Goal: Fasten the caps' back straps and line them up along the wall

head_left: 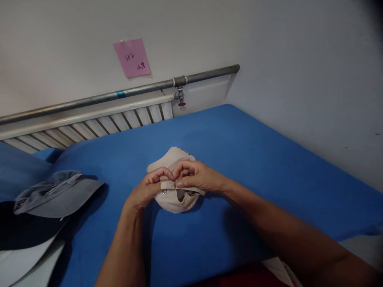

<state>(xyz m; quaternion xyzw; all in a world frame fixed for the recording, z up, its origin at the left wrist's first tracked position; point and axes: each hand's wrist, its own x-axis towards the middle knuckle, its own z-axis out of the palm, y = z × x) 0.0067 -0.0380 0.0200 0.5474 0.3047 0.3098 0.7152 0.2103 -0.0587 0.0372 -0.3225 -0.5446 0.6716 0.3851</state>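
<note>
Head view: a beige cap (173, 205) is near the middle of the blue sheet (257, 159), well apart from the far edge and the right edge. I can't tell if it rests on the sheet or is held just above it. The left hand (143, 189) pinches one part of the cap's strap (166, 185) between thumb and fingers. The right hand (199, 175) pinches the strap just beside it, with its fingers curled in. A small metal ring (164, 192) shows under the left part.

The strap is thin, so it could slip out if one pinch gets loose. It could also twist if the two hands pull different ways. The fingers hide some of it, so a bad line-up could be missed.

On the left side of the sheet, a gray cap (73, 195) lies on a dark cap (32, 231). A wide left elbow might bump them. The radiator (119, 119) runs along the far edge, and a wall (314, 79) along the right edge. The widest room to move is toward the right edge.
</note>
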